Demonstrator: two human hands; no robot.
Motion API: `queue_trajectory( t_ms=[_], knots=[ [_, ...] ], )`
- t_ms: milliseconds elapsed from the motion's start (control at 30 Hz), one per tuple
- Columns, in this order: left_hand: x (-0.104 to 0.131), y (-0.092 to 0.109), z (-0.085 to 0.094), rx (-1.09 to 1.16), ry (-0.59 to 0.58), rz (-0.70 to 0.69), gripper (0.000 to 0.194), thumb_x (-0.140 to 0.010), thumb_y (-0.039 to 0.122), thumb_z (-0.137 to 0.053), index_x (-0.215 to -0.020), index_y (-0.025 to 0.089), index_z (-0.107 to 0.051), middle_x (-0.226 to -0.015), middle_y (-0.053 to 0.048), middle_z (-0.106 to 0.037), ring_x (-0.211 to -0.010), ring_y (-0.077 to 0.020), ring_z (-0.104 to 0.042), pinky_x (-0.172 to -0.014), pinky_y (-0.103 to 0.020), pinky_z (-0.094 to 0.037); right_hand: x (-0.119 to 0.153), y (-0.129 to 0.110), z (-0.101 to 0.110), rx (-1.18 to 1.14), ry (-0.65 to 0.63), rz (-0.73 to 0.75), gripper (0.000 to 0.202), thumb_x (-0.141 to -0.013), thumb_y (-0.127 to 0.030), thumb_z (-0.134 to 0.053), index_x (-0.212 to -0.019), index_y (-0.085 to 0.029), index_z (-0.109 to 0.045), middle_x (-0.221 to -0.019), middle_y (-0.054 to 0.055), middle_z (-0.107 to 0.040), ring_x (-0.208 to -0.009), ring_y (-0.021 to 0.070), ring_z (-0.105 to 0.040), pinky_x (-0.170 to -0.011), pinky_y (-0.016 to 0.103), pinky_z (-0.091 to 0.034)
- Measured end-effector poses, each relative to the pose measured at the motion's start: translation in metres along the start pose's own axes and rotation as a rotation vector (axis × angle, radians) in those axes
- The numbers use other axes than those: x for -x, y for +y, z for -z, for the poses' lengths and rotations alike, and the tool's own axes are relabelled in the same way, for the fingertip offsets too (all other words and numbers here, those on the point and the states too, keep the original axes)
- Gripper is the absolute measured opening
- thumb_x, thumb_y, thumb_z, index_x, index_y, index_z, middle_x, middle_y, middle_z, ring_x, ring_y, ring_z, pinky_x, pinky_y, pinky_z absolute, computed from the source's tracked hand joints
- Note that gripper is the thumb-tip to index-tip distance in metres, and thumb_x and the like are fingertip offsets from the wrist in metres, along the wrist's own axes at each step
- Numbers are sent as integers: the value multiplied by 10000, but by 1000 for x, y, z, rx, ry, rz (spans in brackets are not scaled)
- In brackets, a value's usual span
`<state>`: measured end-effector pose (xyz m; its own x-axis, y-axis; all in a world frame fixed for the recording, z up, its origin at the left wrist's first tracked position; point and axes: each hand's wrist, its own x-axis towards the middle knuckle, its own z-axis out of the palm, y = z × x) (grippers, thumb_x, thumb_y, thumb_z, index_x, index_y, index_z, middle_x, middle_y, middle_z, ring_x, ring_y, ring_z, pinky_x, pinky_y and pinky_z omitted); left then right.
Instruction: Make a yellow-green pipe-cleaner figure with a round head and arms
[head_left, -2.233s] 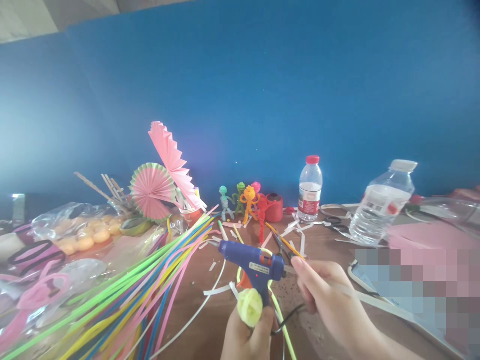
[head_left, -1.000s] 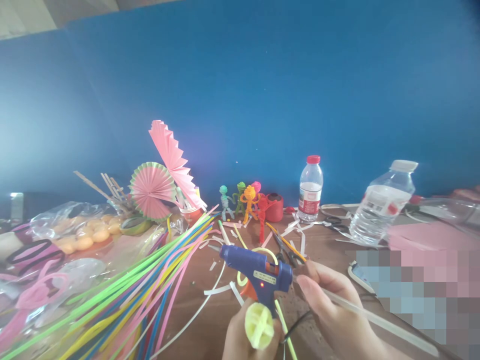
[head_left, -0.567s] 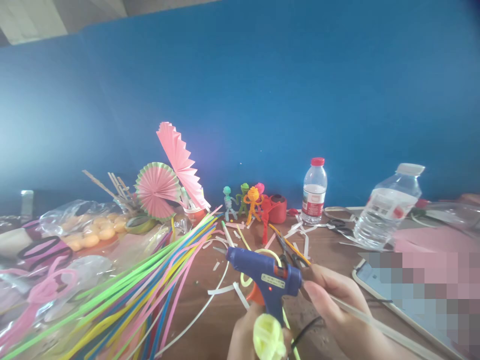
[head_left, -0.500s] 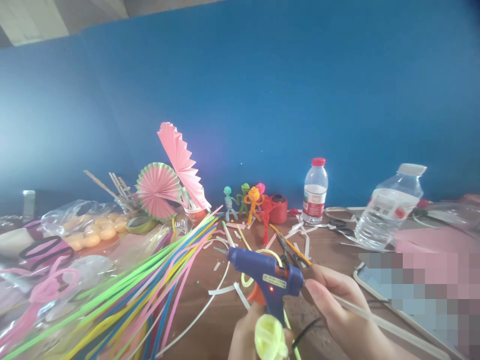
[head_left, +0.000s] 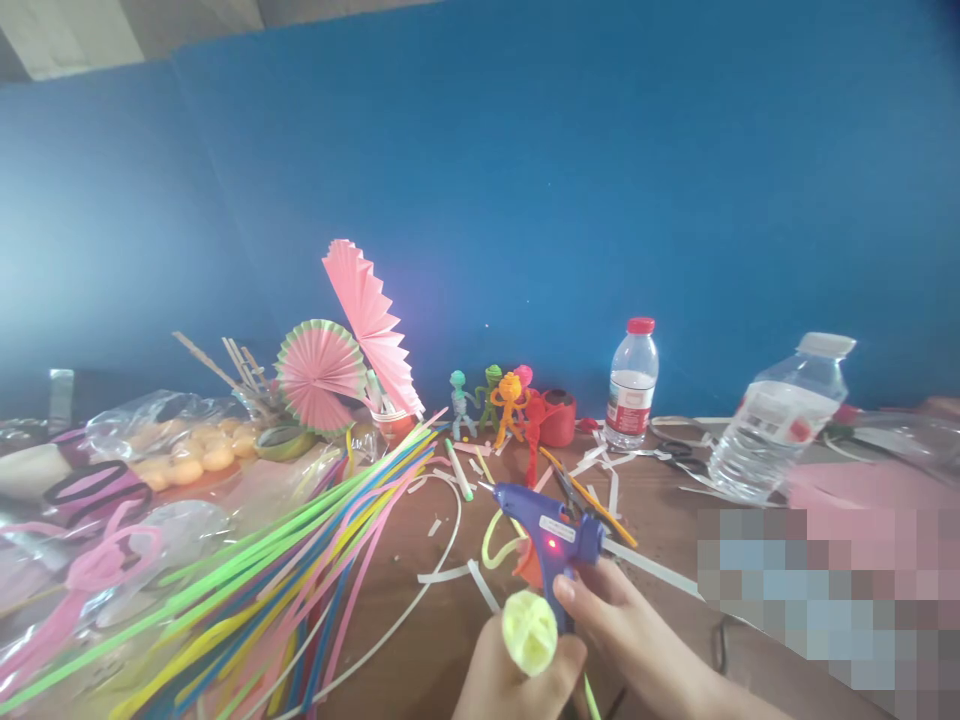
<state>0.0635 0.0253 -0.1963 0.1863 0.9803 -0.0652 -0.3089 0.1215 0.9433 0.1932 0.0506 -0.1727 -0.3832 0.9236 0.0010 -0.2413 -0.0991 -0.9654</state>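
A blue hot glue gun [head_left: 541, 522] with a lit red light and an orange trigger points up and left over the table. My right hand [head_left: 637, 630] is closed around its handle, thumb on the rear side. A translucent glue stick [head_left: 652, 570] sticks out of the gun's back end. Just left of the handle, my left hand [head_left: 487, 668] grips a pale yellow pipe-cleaner coil [head_left: 530, 632]. Yellow pipe-cleaner strands [head_left: 491, 545] show beyond the hands; whether they join the coil is hidden. The left fingers lie close to the gun's handle.
Many loose pipe cleaners [head_left: 300, 540] spread over the left. Small pipe-cleaner figures [head_left: 510, 405] stand at the back beside a red tape roll [head_left: 557, 418]. Scissors [head_left: 577, 495] and paper scraps lie beyond the gun. Two water bottles, one red-capped [head_left: 631, 385] and one tilted [head_left: 780, 425], stand right.
My right hand has moved from the glue stick at the gun's back onto its handle. The gun has shifted slightly right, and my left hand now holds the yellow coil beside it.
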Motion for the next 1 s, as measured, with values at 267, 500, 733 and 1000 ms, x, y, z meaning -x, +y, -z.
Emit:
queue_trajectory(
  t_ms=[267,500,733,1000],
  knots=[
    [5,-5,1,-77,52,68,412,-654,548,-618,-730,147,-559,-405,42,-450,-364,-63,-363,-380,-186,-284,6,-10,-2,-311,61,1,170,-781,-334,-586,-873,-192,-590,-860,50,-654,-791,196,-605,-700,306,-454],
    [-6,9,7,64,122,-39,243,-778,429,-522,-839,215,-424,-514,76,-480,-312,-29,-276,-307,-139,-196,-5,-18,13,-163,236,99,209,-799,-367,-545,-851,-168,-581,-481,-36,-530,-415,100,-451,-458,221,-353],
    [-5,39,4,159,171,56,233,-817,482,-429,-918,292,-339,-733,71,-492,-340,-2,-290,-329,-119,-162,-11,1,26,-46,64,128,282,-735,-429,-585,-767,-148,-571,-357,-90,-402,-307,60,-319,-457,241,-350],
    [-11,29,21,92,151,164,285,-795,484,-488,-772,227,-369,-583,89,-442,-319,0,-232,-312,-131,-124,-14,5,34,61,-19,69,356,-682,-494,-615,-696,-140,-575,-450,-57,-467,-321,54,-358,-423,232,-351]
  ],
)
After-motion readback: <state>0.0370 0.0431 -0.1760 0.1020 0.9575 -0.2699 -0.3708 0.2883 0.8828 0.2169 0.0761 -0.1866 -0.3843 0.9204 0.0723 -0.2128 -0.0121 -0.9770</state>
